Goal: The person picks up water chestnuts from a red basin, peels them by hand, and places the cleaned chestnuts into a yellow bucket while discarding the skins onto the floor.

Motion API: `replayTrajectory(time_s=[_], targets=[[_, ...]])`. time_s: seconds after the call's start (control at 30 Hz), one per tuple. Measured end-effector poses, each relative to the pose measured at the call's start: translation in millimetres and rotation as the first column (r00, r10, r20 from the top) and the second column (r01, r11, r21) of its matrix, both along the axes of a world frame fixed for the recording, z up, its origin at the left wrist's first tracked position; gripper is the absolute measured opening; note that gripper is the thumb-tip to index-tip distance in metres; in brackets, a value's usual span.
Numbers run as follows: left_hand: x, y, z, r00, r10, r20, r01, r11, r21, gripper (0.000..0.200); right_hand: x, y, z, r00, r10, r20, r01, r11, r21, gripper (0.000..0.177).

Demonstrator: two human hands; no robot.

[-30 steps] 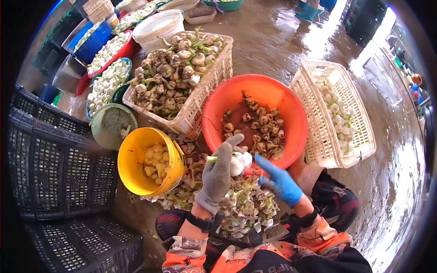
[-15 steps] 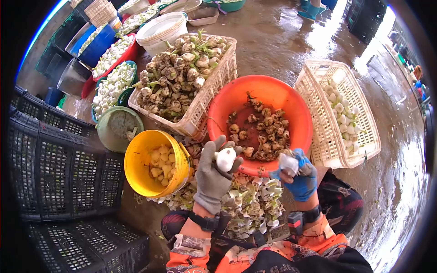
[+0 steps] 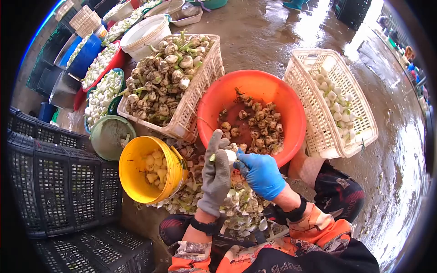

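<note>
My left hand [image 3: 216, 175], in a grey glove, is wrapped round a white peeled bulb [image 3: 231, 157]. My right hand [image 3: 261, 175], in a blue glove, has its fingers closed at the bulb's right side; whether anything else is between them is hidden. Both hands are over the near rim of the orange basin [image 3: 293, 107], which holds dirty brown bulbs [image 3: 268, 129]. Peelings [image 3: 241, 207] lie in a heap below the hands. To the left, a yellow bucket [image 3: 129, 157] holds pale trimmed pieces [image 3: 156, 168].
A cream crate [image 3: 182, 116] heaped with unpeeled bulbs stands beyond the bucket. Another crate [image 3: 314, 132] at the right holds white bulbs. Black crates [image 3: 59, 182] line the left side. A green bucket [image 3: 102, 141] stands near them. The floor [image 3: 255, 41] looks wet.
My right hand has moved left and come up against the bulb in my left hand. The pale scrap in its fingers no longer shows. The whole view has shifted slightly.
</note>
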State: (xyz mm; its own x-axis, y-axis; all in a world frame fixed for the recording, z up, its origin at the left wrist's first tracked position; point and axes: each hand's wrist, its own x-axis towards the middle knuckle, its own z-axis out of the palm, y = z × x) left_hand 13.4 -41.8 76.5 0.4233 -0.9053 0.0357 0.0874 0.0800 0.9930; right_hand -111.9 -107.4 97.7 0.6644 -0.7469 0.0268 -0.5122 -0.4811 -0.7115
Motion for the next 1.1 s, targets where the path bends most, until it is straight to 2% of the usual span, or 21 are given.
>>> replayTrajectory(time_s=[0.17, 0.2, 0.27, 0.4, 0.43, 0.47, 0.5, 0.53, 0.57, 0.6, 0.63, 0.67, 0.73, 0.8, 0.87, 0.9, 0.93, 0.97, 1.0, 1.07, 1.1], targets=[[3, -1, -7, 0.958, 0.071, 0.279, -0.054, 0.996, -0.070, 0.043, 10, 7, -14, 0.964, -0.170, 0.203, 0.134, 0.975, 0.178, 0.016], [1, -1, -9, 0.958, 0.065, 0.280, -0.049, 0.997, -0.061, 0.043, 13, 11, -15, 0.964, -0.175, 0.202, 0.138, 0.973, 0.187, 0.016], [-4, -2, -11, 0.981, 0.091, -0.172, -0.093, 0.996, -0.004, 0.042, 19, 19, -16, 0.966, -0.195, 0.167, 0.213, 0.973, -0.092, 0.010], [11, -3, -13, 0.992, 0.092, 0.089, -0.085, 0.994, -0.073, 0.042, 22, 21, -18, 0.939, -0.211, 0.272, 0.220, 0.976, -0.004, 0.010], [14, 1, -9, 0.973, 0.023, 0.229, 0.005, 0.992, -0.123, 0.043, 17, 17, -21, 0.905, -0.229, 0.358, 0.130, 0.951, 0.280, 0.014], [13, 2, -5, 0.971, 0.028, 0.236, 0.002, 0.992, -0.125, 0.043, 9, 12, -22, 0.844, -0.375, 0.384, 0.011, 0.727, 0.687, 0.020], [10, 1, 1, 0.968, -0.093, -0.235, 0.053, 0.984, -0.172, 0.046, -2, 7, -25, 0.803, -0.445, 0.397, -0.059, 0.603, 0.795, 0.021], [9, 2, 5, 0.734, -0.216, -0.644, 0.074, 0.968, -0.240, 0.049, -15, 2, -30, 0.763, -0.514, 0.392, -0.138, 0.463, 0.875, 0.023], [15, -2, 1, 0.512, -0.289, -0.809, 0.087, 0.954, -0.285, 0.053, -25, 5, -50, 0.773, -0.441, 0.456, -0.240, 0.462, 0.854, 0.022], [15, -2, 2, 0.513, -0.289, -0.808, 0.085, 0.954, -0.288, 0.053, -29, 13, -65, 0.919, -0.295, 0.262, -0.126, 0.409, 0.904, 0.022], [13, -2, 4, 0.553, -0.258, -0.793, 0.058, 0.961, -0.272, 0.053, -35, 29, -98, 0.985, 0.141, 0.102, -0.174, 0.757, 0.630, 0.023], [11, -3, 5, 0.588, -0.228, -0.776, 0.035, 0.966, -0.257, 0.052, -39, 39, -122, 0.868, 0.433, -0.243, -0.372, 0.892, 0.259, 0.026], [14, -1, 6, 0.552, -0.225, -0.803, 0.040, 0.969, -0.245, 0.053, -39, 38, -99, 0.851, 0.362, -0.380, -0.278, 0.925, 0.258, 0.032], [13, 1, 4, 0.749, -0.091, -0.656, 0.032, 0.994, -0.102, 0.054, -47, 27, -76, 0.856, 0.261, -0.447, -0.214, 0.965, 0.155, 0.054], [7, 4, 0, 0.748, -0.067, -0.660, 0.049, 0.998, -0.045, 0.053, -46, 14, -40, 0.997, -0.056, 0.059, 0.022, 0.886, 0.464, 0.067], [4, 6, -5, 0.957, -0.163, -0.241, 0.177, 0.983, 0.040, 0.053, -41, 15, -43, 0.996, -0.063, 0.056, 0.030, 0.886, 0.463, 0.067], [2, 8, -12, 0.933, -0.281, 0.224, 0.247, 0.954, 0.169, 0.053, -34, 18, -50, 0.963, -0.064, 0.261, -0.066, 0.885, 0.461, 0.069], [-12, 5, -28, 0.954, -0.297, -0.031, 0.298, 0.946, 0.124, 0.057, -30, 18, -55, 0.889, -0.063, 0.454, -0.162, 0.883, 0.440, 0.073], [-26, 5, -43, 0.981, -0.180, -0.079, 0.187, 0.977, 0.099, 0.057, -32, 17, -45, 0.967, 0.012, 0.255, -0.137, 0.867, 0.478, 0.069], [-27, 11, -10, 0.653, 0.019, -0.757, 0.438, 0.807, 0.397, 0.048, -42, 22, -67, 0.944, -0.094, 0.316, -0.092, 0.845, 0.526, 0.065], [-24, 9, -8, 0.653, 0.036, -0.756, 0.426, 0.808, 0.406, 0.048, -42, 18, -69, 0.840, -0.271, 0.470, -0.086, 0.789, 0.608, 0.060]])
